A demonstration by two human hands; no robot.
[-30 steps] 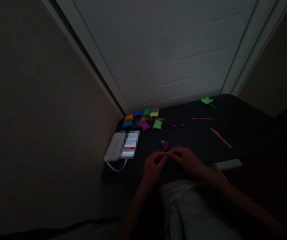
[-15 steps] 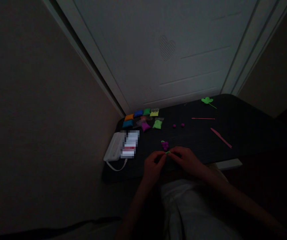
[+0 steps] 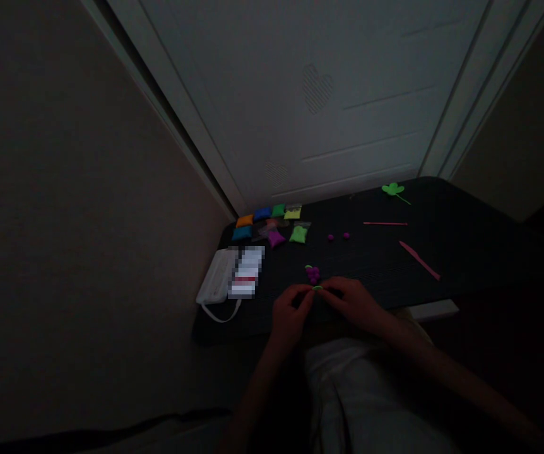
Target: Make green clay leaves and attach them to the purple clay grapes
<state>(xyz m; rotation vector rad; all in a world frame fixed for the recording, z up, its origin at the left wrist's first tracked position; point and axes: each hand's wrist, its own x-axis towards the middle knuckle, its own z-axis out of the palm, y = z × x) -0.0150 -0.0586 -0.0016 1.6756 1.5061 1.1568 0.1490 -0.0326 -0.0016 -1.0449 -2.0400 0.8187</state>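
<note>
Between my fingertips a small strip of light green clay (image 3: pixel 317 288) is pinched at both ends. My left hand (image 3: pixel 291 309) is closed on its left end, thumb against forefinger. On the other end my right hand (image 3: pixel 350 296) is closed in the same kind of pinch. Just beyond the fingers lies a cluster of purple clay balls (image 3: pixel 313 275), shaped like a bunch of grapes, with a thin green curl at its top left. Two loose purple balls (image 3: pixel 338 237) sit farther back on the dark table (image 3: pixel 361 258).
Several packets of coloured clay (image 3: pixel 262 214) lie at the back left. Before them are a white case (image 3: pixel 216 277) and a blurred phone (image 3: pixel 247 272) with a white cable. A pink stick (image 3: pixel 385 223), a pink modelling knife (image 3: pixel 418 260) and a green clay flower (image 3: pixel 393 189) lie to the right.
My fingertips have drawn slightly apart, so more of the green clay strip shows between them. The other things have stayed in place.
</note>
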